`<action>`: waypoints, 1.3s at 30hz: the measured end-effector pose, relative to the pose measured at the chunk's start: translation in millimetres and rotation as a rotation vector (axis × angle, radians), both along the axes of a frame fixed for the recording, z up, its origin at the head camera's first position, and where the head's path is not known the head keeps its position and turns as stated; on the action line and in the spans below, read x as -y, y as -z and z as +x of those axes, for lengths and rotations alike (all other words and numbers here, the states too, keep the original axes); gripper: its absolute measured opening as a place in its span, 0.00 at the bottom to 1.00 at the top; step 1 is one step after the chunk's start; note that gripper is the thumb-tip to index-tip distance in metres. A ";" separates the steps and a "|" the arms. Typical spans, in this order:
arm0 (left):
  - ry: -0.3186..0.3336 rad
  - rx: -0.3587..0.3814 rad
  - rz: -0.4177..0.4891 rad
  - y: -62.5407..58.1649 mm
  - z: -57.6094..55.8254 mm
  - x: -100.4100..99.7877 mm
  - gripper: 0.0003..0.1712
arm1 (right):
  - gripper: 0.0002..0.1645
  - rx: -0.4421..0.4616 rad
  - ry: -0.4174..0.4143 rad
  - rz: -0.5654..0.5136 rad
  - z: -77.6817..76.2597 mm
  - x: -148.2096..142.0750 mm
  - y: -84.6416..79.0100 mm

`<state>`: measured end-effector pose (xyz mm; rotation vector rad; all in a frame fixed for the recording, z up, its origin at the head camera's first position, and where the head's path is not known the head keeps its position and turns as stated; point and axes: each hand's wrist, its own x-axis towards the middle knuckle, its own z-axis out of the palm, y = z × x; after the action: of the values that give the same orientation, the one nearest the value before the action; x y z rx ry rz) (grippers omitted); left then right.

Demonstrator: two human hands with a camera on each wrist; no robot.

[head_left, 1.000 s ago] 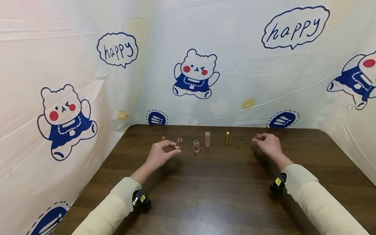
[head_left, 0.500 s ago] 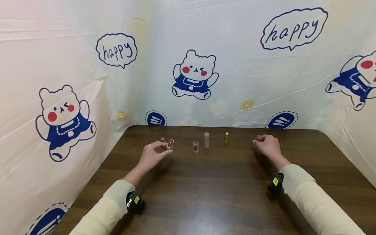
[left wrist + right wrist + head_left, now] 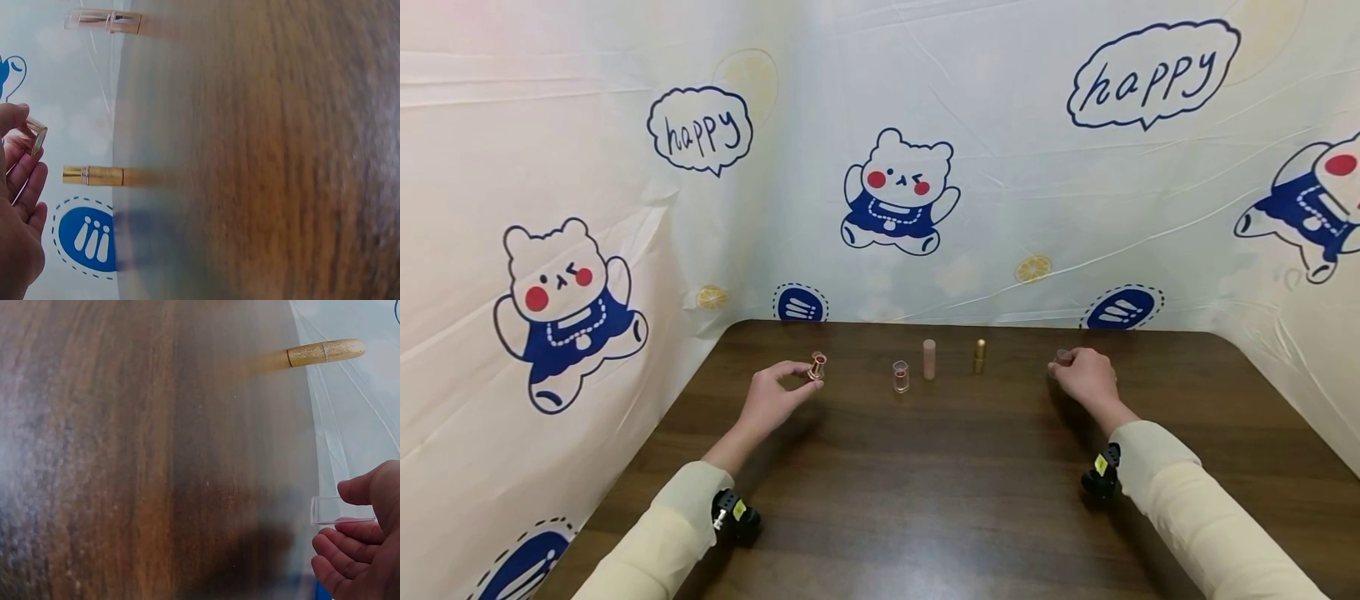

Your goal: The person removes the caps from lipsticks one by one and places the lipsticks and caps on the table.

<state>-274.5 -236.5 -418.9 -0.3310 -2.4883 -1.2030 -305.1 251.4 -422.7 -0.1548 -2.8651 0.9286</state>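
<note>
My left hand point(image 3: 769, 400) pinches a small rose-gold lipstick base point(image 3: 817, 367), reddish at its upper end, between thumb and fingers. It is held above the table at the left, overlapping a gold lipstick tube point(image 3: 94, 175) behind it in the head view. Far to the right, my right hand point(image 3: 1088, 379) holds a clear lipstick cap point(image 3: 340, 510) between thumb and fingers, sideways in the right wrist view. The fingers partly hide this cap in the head view.
Three lipsticks stand upright between my hands: one with a clear cap point(image 3: 901, 377), a pale pink tube point(image 3: 929, 360) and a round-topped gold tube point(image 3: 980, 357). The brown wooden table point(image 3: 910, 500) ends at a printed curtain point(image 3: 760, 233) behind them.
My left hand has moved left with the lipstick base, bringing it in front of the gold tube. The right hand has stayed almost where it was, still holding the clear cap.
</note>
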 end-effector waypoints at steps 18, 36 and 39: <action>-0.058 0.065 0.005 6.4 -8.2 19.4 0.19 | 0.26 0.004 -0.002 0.027 -3.6 -4.0 6.2; -0.098 0.096 -0.050 12.3 -13.7 29.0 0.18 | 0.24 0.027 -0.009 0.046 -5.1 -5.9 6.4; -0.108 0.098 -0.066 13.2 -14.1 30.7 0.18 | 0.24 0.040 -0.016 0.036 -4.9 -6.0 6.2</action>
<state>-288.7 -267.2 -432.1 -0.1553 -2.5971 -1.1212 -310.0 257.4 -428.9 -0.1489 -2.9216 0.8866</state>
